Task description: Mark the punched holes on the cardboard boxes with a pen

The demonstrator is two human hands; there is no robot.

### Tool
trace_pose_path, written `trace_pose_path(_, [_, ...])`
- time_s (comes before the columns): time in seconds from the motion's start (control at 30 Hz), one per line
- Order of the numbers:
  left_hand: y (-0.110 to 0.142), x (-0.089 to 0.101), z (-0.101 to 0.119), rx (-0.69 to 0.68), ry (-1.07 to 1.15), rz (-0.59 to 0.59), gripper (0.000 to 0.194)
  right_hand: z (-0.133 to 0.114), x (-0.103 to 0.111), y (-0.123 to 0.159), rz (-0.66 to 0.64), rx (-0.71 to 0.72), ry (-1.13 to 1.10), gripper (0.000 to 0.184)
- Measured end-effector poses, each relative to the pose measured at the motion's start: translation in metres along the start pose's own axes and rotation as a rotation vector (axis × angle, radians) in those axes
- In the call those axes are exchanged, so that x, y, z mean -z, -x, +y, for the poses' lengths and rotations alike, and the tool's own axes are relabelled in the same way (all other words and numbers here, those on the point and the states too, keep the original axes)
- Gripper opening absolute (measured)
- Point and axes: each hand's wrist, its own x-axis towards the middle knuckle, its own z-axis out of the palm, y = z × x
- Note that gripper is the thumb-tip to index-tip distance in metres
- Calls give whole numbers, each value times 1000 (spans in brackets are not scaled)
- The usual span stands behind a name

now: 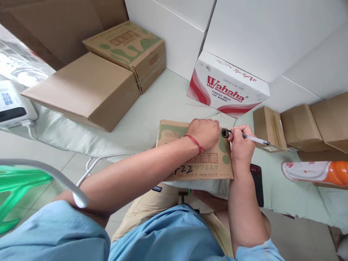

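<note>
A flat brown cardboard box (225, 168) with green patches and printed characters lies before me, handwritten black marks on its lower part. My left hand (205, 132), a red string round its wrist, rests closed on the box; its fingertips are turned under, and what they hold, if anything, is hidden. Close to those fingertips sits a small black squarish piece (225, 133) with a lighter middle; I cannot tell its kind. My right hand (242, 143) is closed round a pen (257, 139) with a clear barrel. The pen's dark tip points left and meets or nearly meets the black piece.
Behind stands a white and red Wahaha water carton (228, 85). Plain and printed brown boxes (84, 85) fill the left; several small cartons (299, 123) line the right. A bottle with an orange end (312, 171) lies nearer, and a dark phone-like slab (257, 185) is by my right forearm.
</note>
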Motion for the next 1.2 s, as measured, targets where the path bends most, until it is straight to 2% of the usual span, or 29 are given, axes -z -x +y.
trace_pose_path(0.37, [0,1,1,3,6,-2,45,0,1,0,11,7,11,8])
trace_pose_path(0.7, [1,3,1,11,18,-11,44,-2,2,3,98,-17,-11,11])
trace_pose_path(0.93, [-2,1,0,36,46,12,42,-3,7,14,126,-81,-233,11])
trace_pose_path(1.0, [-2,5,-1,42,51,30,39,-1,16,22,142,-116,-248,22])
trace_pose_path(1.1, [13,20,-2,17,109,149,32,7,37,39,122,-169,-200,45])
trace_pose_path(1.2, [51,39,-4,-127,316,481,26,20,64,62,65,-261,-146,51])
